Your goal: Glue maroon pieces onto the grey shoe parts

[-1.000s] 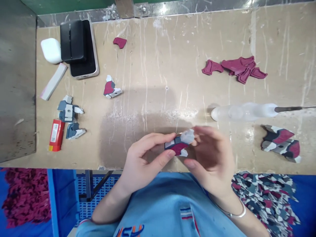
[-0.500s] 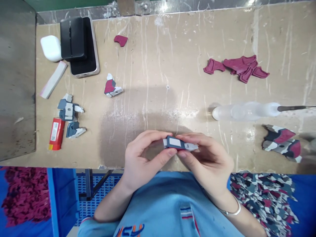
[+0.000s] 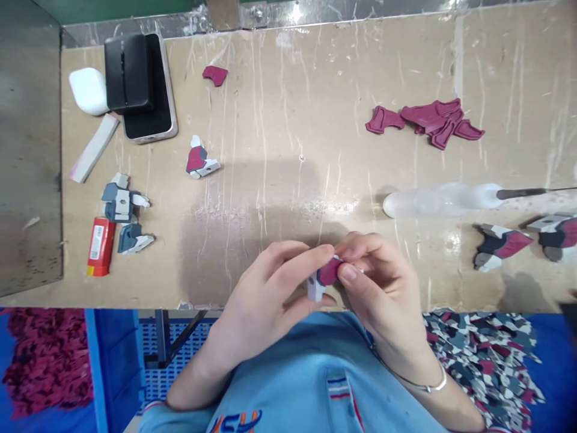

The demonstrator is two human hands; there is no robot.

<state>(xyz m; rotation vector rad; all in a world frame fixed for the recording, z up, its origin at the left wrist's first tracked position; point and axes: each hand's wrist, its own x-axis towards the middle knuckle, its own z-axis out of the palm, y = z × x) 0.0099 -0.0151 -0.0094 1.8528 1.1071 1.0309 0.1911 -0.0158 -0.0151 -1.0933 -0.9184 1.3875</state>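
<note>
A: What's in the hands?
B: Small maroon-and-white piece [image 3: 325,276], at the near edge of the bench [image 3: 279,180], over the lap. Left hand [image 3: 265,300] pinches it thumb + forefinger; right hand [image 3: 378,288] pinches the other side, prob. to press the layers flush.
A: Beyond that?
B: Clear bottle [image 3: 439,201] lying flat past the piece, to the right, w/in reach. Maroon cutouts [image 3: 428,120] farther back right; phone [image 3: 146,90] at the far left corner, out of the way.

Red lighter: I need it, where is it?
Head view: the red lighter lies at the table's left edge, beside the grey-white pieces.
</note>
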